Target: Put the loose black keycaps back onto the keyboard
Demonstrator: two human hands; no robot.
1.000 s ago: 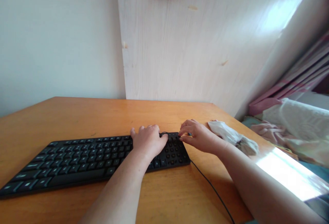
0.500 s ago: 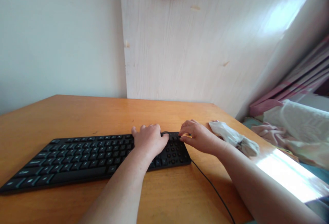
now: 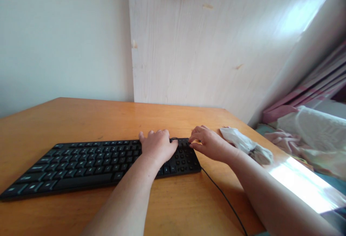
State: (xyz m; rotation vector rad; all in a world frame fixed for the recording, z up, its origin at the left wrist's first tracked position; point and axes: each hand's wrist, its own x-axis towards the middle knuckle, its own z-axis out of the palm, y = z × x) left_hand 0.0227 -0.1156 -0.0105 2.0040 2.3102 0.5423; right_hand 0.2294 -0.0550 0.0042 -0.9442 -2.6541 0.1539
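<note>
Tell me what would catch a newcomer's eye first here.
The black computer keyboard stands out first, lying across the orange-brown wooden desk. Next come the bare hands: left hand over the keyboard's far edge, right hand at its far right corner. A glaring patch of light shines near the desk's right edge.

place: home room | pink curtain (image 3: 310, 81) | rumpled cloths (image 3: 283, 140) | wooden desk (image 3: 94, 120)

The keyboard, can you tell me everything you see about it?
The keyboard is long, black and plastic-looking, with pale-marked keys; its number pad seems to lack some caps. It lies on the table. The left hand covers some keys; the right hand is at its far right corner. A cord shows by its right end.
</note>
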